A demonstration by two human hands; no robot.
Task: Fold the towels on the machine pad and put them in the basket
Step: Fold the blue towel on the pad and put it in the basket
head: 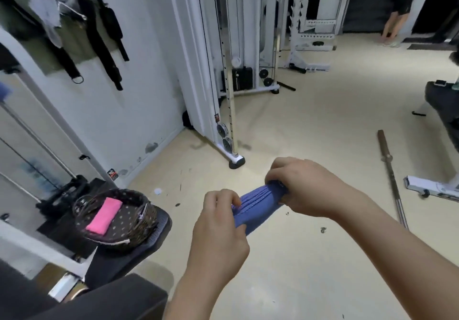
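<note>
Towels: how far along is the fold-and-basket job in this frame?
Done: one folded pink towel lies in the basket. In hand: the left hand and right hand grip a blue towel, already gathered into a narrow bundle, in the air right of the basket. Left: finishing that fold and placing it in the basket. Whether more towels wait is not visible.

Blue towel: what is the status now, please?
Left hand and right hand both grip blue towel, folded, in air. Basket at left holds pink towel. Path to basket open.
</note>
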